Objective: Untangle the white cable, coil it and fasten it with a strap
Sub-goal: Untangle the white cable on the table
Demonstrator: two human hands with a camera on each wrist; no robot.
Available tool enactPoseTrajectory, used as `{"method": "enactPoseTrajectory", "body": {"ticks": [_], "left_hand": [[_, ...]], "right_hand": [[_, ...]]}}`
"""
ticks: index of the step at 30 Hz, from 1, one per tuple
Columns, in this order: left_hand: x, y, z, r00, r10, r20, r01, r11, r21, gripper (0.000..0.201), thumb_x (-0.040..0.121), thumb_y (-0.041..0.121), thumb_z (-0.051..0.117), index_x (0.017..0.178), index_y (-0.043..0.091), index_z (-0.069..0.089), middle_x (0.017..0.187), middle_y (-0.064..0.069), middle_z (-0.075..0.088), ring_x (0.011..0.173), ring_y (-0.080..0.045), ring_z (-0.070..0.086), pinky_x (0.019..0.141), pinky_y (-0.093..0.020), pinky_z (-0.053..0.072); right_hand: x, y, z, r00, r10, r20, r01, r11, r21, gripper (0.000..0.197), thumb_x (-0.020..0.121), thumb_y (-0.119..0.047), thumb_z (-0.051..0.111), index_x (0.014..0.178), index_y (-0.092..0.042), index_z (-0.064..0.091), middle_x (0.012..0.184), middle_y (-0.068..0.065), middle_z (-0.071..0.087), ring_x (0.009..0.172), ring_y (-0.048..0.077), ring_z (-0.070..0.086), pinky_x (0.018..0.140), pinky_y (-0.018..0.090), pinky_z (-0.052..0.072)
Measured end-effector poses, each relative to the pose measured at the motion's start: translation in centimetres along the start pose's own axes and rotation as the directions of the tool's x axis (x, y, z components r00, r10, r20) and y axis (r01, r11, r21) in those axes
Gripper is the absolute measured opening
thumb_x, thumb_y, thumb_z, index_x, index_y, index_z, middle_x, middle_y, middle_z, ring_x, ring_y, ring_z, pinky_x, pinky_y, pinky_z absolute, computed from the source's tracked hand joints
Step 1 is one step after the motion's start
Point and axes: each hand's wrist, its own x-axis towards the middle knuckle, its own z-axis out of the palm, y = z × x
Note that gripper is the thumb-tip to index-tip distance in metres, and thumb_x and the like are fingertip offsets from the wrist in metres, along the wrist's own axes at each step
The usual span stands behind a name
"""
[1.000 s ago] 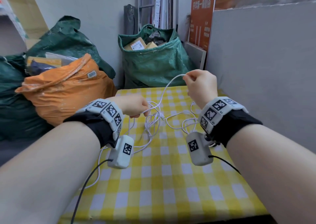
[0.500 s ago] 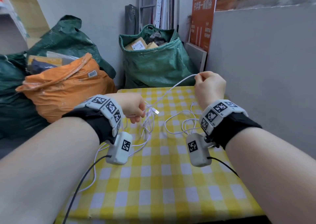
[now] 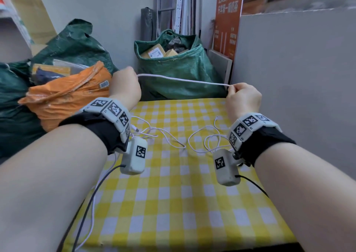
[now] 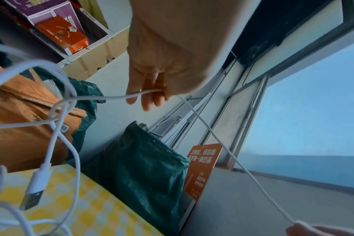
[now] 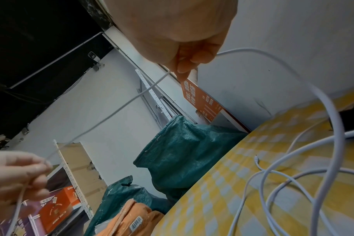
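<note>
The thin white cable (image 3: 183, 80) is stretched in a straight line up in the air, and its loose loops lie messy on the yellow checked table (image 3: 173, 203).

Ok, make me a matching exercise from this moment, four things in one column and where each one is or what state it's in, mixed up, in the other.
Things:
1. white cable
2. USB plug
3. orange bag
4. cardboard boxes

Places or states:
A. inside the open green sack behind the table
B. pulled straight between the left hand and the right hand
C. left of the table, beside the left hand
D. hanging loose above the checked cloth

Pairs: 1-B, 2-D, 3-C, 4-A
</note>
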Motion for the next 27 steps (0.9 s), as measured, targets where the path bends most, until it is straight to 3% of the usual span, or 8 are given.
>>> {"method": "enactPoseTrajectory", "body": {"ticks": [5, 9, 13, 15, 18, 21, 23, 27], "left_hand": [[0.4, 1.0, -1.6, 0.987, 0.024, -0.159, -0.038, 0.995, -0.087, 0.023, 0.098, 0.009, 0.038, 0.107, 0.000, 0.057, 0.109, -0.023, 0.059, 0.101, -0.038, 0.052, 0.075, -0.038, 0.035], [-0.2, 0.1, -0.7, 0.982, 0.030, 0.187, -0.026, 0.999, -0.028, 0.018, 0.094, 0.012, 0.050, 0.096, 0.002, 0.065, 0.095, -0.020, 0.067, 0.090, -0.039, 0.063, 0.076, -0.040, 0.051], [-1.1, 0.5, 0.2, 0.856, 0.065, 0.513, 0.048, 0.978, -0.204, 0.015, 0.094, 0.009, 0.052, 0.090, 0.001, 0.063, 0.070, -0.012, 0.063, 0.057, -0.025, 0.063, 0.063, -0.037, 0.057], [-1.2, 1.3, 0.4, 0.824, 0.087, 0.560, 0.074, 0.963, -0.259, 0.013, 0.095, 0.009, 0.052, 0.087, 0.005, 0.061, 0.067, -0.008, 0.060, 0.050, -0.016, 0.060, 0.054, -0.030, 0.056], [-1.4, 2.7, 0.6, 0.793, 0.131, 0.595, 0.114, 0.927, -0.356, 0.015, 0.094, 0.009, 0.053, 0.081, 0.011, 0.060, 0.064, -0.007, 0.059, 0.044, -0.012, 0.059, 0.052, -0.027, 0.056], [-1.9, 3.9, 0.6, 0.773, 0.199, 0.603, 0.099, 0.900, -0.425, 0.011, 0.093, 0.010, 0.055, 0.084, 0.012, 0.061, 0.064, -0.007, 0.059, 0.043, -0.011, 0.058, 0.049, -0.024, 0.054], [-1.9, 4.3, 0.6, 0.775, 0.234, 0.587, 0.053, 0.901, -0.430, 0.011, 0.093, 0.011, 0.056, 0.083, 0.013, 0.061, 0.063, -0.006, 0.058, 0.040, -0.008, 0.055, 0.044, -0.019, 0.049], [-1.6, 3.4, 0.6, 0.781, 0.211, 0.588, 0.034, 0.925, -0.378, 0.013, 0.091, 0.012, 0.057, 0.080, 0.012, 0.064, 0.062, -0.004, 0.057, 0.045, -0.012, 0.053, 0.046, -0.020, 0.049]], "right_hand": [[0.4, 0.1, -0.3, 1.000, 0.004, -0.006, -0.005, 0.999, -0.033, 0.030, 0.096, -0.028, 0.044, 0.101, -0.014, 0.070, 0.102, 0.009, 0.068, 0.092, 0.027, 0.059, 0.069, 0.022, 0.032], [1.0, 0.9, -0.8, 0.993, 0.116, -0.017, -0.117, 0.992, -0.040, 0.029, 0.096, -0.025, 0.046, 0.107, -0.011, 0.069, 0.109, 0.014, 0.068, 0.102, 0.033, 0.060, 0.079, 0.028, 0.042], [1.1, 1.4, -0.8, 0.962, 0.205, 0.178, -0.165, 0.963, -0.215, 0.031, 0.094, -0.015, 0.043, 0.116, -0.008, 0.065, 0.122, 0.016, 0.062, 0.113, 0.034, 0.057, 0.088, 0.031, 0.043], [0.2, 0.5, -0.5, 0.952, 0.145, 0.270, -0.089, 0.974, -0.209, 0.038, 0.092, -0.014, 0.044, 0.127, -0.013, 0.058, 0.133, 0.012, 0.056, 0.122, 0.032, 0.051, 0.096, 0.031, 0.041], [-1.7, -1.9, 0.7, 0.922, -0.157, 0.355, 0.178, 0.984, -0.029, 0.044, 0.092, -0.020, 0.051, 0.135, -0.020, 0.052, 0.139, 0.003, 0.053, 0.124, 0.023, 0.051, 0.103, 0.028, 0.037], [-3.4, -4.3, 2.0, 0.777, -0.352, 0.522, 0.323, 0.934, 0.150, 0.037, 0.092, -0.022, 0.054, 0.129, -0.019, 0.058, 0.120, 0.002, 0.064, 0.093, 0.016, 0.059, 0.092, 0.030, 0.047], [-4.0, -4.9, 2.4, 0.724, -0.401, 0.561, 0.389, 0.909, 0.147, 0.026, 0.092, -0.021, 0.054, 0.113, -0.015, 0.068, 0.089, 0.003, 0.066, 0.077, 0.015, 0.055, 0.080, 0.033, 0.051], [-3.2, -4.1, 2.4, 0.817, -0.384, 0.430, 0.361, 0.922, 0.137, 0.022, 0.090, -0.022, 0.056, 0.085, -0.008, 0.072, 0.064, 0.002, 0.057, 0.069, 0.020, 0.054, 0.067, 0.030, 0.044]]}}
